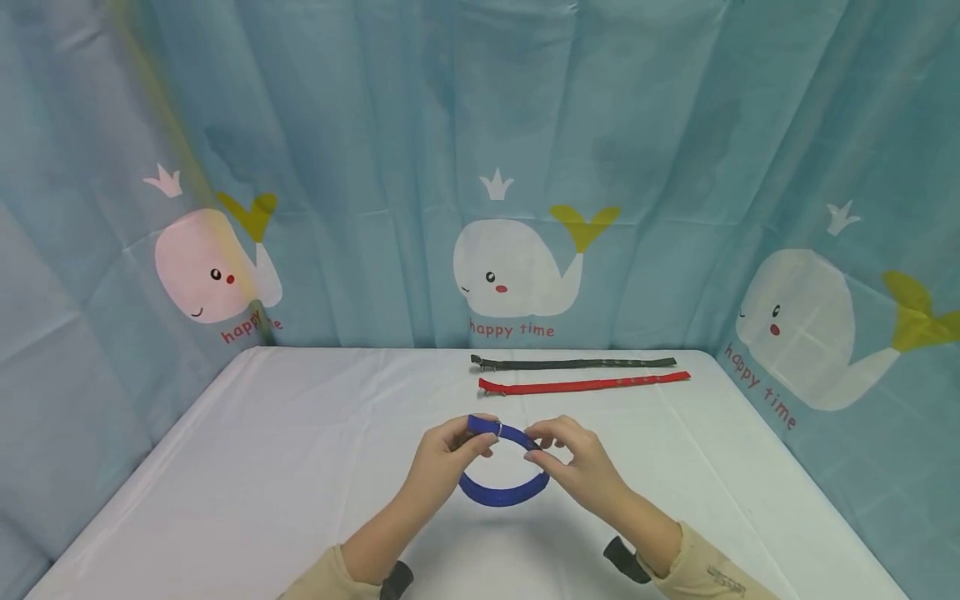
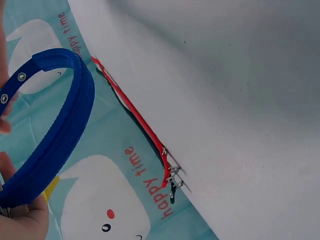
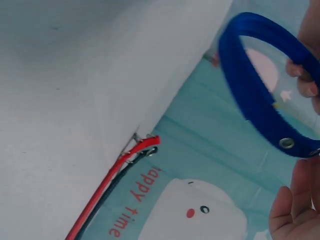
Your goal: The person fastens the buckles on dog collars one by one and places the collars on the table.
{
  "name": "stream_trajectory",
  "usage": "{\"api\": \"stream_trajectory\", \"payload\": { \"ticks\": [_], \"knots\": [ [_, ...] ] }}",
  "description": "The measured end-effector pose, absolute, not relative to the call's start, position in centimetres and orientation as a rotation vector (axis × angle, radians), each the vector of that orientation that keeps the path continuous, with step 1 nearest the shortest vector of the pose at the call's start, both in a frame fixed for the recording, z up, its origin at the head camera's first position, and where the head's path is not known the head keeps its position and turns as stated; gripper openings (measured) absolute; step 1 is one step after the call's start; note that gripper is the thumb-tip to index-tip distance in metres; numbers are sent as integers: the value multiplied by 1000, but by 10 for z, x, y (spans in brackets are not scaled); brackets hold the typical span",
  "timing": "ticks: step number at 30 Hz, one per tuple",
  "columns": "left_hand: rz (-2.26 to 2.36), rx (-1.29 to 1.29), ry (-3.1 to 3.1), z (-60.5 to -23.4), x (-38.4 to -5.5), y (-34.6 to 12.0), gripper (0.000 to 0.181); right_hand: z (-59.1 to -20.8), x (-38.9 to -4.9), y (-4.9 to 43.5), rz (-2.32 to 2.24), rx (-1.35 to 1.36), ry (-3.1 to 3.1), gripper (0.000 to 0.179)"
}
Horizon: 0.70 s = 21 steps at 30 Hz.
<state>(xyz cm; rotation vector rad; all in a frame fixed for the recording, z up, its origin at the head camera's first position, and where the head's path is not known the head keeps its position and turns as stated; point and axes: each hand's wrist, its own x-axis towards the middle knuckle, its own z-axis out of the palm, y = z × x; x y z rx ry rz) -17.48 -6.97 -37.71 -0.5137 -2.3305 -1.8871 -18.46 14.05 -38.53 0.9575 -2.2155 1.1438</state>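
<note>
A blue collar (image 1: 504, 497) with metal eyelets is bent into a loop above the white table. My left hand (image 1: 446, 454) pinches it near its buckle end, where a metal ring shows. On the other side, my right hand (image 1: 577, 462) pinches the strap between thumb and fingers. The loop's underside hangs between both hands. In the left wrist view the collar (image 2: 75, 115) shows two eyelets, and my left hand (image 2: 30, 220) covers part of the buckle. The right wrist view shows the collar (image 3: 245, 85) above my right hand (image 3: 295, 210).
A red collar (image 1: 585, 385) and a dark green collar (image 1: 570, 364) lie side by side at the back of the white table (image 1: 300, 467), buckles to the left. Blue curtains (image 1: 405, 150) with whale prints surround the table's back and sides.
</note>
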Motion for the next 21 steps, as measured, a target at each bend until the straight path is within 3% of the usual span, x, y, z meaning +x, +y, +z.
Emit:
{"api": "stream_trajectory", "payload": {
  "ticks": [21],
  "knots": [
    [-1954,-528,-2309,-374,-176,-67,28,-388,-184,133,1265,968,-2142,20]
  ]
}}
